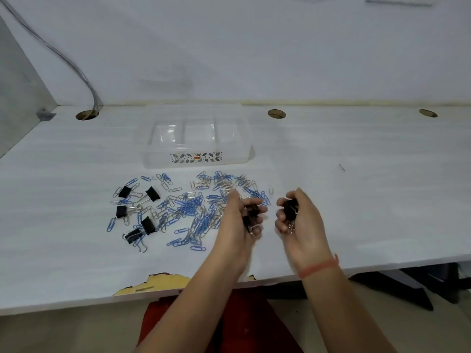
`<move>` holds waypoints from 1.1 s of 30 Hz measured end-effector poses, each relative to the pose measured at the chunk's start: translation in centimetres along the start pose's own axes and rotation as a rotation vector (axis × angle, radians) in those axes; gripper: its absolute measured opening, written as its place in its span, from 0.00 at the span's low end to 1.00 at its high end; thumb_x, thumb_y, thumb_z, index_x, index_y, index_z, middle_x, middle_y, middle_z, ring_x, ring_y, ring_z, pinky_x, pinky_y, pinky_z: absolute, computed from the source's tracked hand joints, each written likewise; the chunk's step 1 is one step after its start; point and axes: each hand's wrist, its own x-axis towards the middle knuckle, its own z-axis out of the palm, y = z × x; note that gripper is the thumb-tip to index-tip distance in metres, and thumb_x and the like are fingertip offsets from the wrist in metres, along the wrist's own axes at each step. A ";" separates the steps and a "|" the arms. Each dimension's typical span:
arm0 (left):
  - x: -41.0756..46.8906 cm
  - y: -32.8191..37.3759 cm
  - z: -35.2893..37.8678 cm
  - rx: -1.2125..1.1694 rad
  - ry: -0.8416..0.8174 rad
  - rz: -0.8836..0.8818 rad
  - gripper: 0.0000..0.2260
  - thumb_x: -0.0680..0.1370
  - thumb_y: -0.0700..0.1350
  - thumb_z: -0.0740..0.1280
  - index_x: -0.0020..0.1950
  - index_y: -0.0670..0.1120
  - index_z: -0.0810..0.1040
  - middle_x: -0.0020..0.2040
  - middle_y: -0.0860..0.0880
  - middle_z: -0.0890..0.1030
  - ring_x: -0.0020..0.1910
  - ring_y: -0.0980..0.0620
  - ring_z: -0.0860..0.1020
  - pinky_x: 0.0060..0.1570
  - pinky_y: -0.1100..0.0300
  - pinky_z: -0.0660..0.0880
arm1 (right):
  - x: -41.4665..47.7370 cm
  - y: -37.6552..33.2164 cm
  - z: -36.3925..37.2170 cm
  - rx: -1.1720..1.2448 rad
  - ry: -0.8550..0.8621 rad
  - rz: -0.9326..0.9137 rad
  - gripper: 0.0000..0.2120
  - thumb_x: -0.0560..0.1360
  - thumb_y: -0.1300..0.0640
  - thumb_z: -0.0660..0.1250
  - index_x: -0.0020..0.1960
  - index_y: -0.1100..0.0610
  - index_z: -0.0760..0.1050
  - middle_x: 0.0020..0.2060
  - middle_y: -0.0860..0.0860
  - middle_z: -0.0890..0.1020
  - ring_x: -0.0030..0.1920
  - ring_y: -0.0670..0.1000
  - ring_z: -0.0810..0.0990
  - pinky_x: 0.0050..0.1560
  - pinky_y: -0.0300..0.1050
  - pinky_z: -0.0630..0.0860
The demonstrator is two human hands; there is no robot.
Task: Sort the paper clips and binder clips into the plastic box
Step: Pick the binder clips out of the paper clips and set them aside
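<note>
Head view: plastic box (229, 157) is clear, three compartments side by side, leaf-pattern label on the front wall, and it sits at the back-centre of the table (356, 189)

paper clips (190, 208), blue and silver, lie in a loose heap just in front of the box, spreading left and toward the near edge

binder clips (153, 194) are black with silver handles; five lie loose on the left fringe of the heap, more are in both hands

left hand (237, 222) has its palm turned right, fingers curled round a bunch of binder clips, fingertips blurred

right hand (302, 221) is cupped, palm facing left, fingers curled round a second bunch, with a red thread band (318, 269) on the wrist

hands are near each other but apart, with a clear gap between them, at the right edge of the heap; cannot tell if either touches the table

table is white with a faint ripple texture; three round cable holes (276, 113) run along the back, and a grey cable (76, 63) drops into the left one

near edge is chipped, with yellow core (163, 281) showing; plain white wall behind, red cloth (242, 324) below the edge
</note>
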 end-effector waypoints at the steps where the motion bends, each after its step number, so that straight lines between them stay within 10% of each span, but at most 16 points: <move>1: 0.0 -0.6 0.5 0.017 0.001 0.020 0.24 0.81 0.58 0.50 0.43 0.42 0.76 0.37 0.46 0.77 0.30 0.53 0.69 0.31 0.61 0.62 | -0.3 0.5 -0.3 -0.036 0.052 -0.037 0.06 0.76 0.57 0.58 0.41 0.54 0.71 0.33 0.51 0.76 0.26 0.48 0.67 0.25 0.40 0.61; 8: 0.4 -3.0 2.2 0.176 -0.097 0.069 0.34 0.79 0.63 0.42 0.58 0.39 0.77 0.49 0.46 0.80 0.49 0.53 0.78 0.48 0.61 0.72 | -0.7 2.6 -1.0 -0.319 0.260 -0.330 0.10 0.80 0.54 0.52 0.50 0.50 0.72 0.44 0.48 0.78 0.46 0.48 0.78 0.46 0.42 0.73; 15: 1.6 -1.5 0.3 0.223 -0.195 -0.013 0.39 0.77 0.66 0.38 0.75 0.40 0.60 0.75 0.44 0.65 0.75 0.52 0.62 0.76 0.56 0.54 | 0.9 3.9 -1.6 -0.785 0.203 -0.559 0.12 0.77 0.61 0.58 0.58 0.55 0.74 0.54 0.48 0.77 0.56 0.49 0.76 0.56 0.44 0.74; 27: 2.1 0.0 -1.5 0.436 -0.084 0.175 0.31 0.81 0.59 0.42 0.68 0.40 0.71 0.68 0.44 0.75 0.68 0.51 0.72 0.72 0.55 0.63 | 1.5 4.8 -1.7 -1.250 0.173 -0.723 0.16 0.74 0.60 0.54 0.49 0.57 0.80 0.49 0.52 0.80 0.54 0.54 0.72 0.55 0.48 0.74; 33: 1.1 0.5 -2.2 0.559 0.176 0.454 0.11 0.79 0.44 0.61 0.44 0.45 0.82 0.41 0.46 0.84 0.41 0.50 0.80 0.45 0.56 0.78 | 1.5 3.1 -0.6 -1.206 0.165 -0.792 0.11 0.74 0.64 0.60 0.47 0.55 0.81 0.48 0.50 0.80 0.53 0.52 0.73 0.50 0.43 0.72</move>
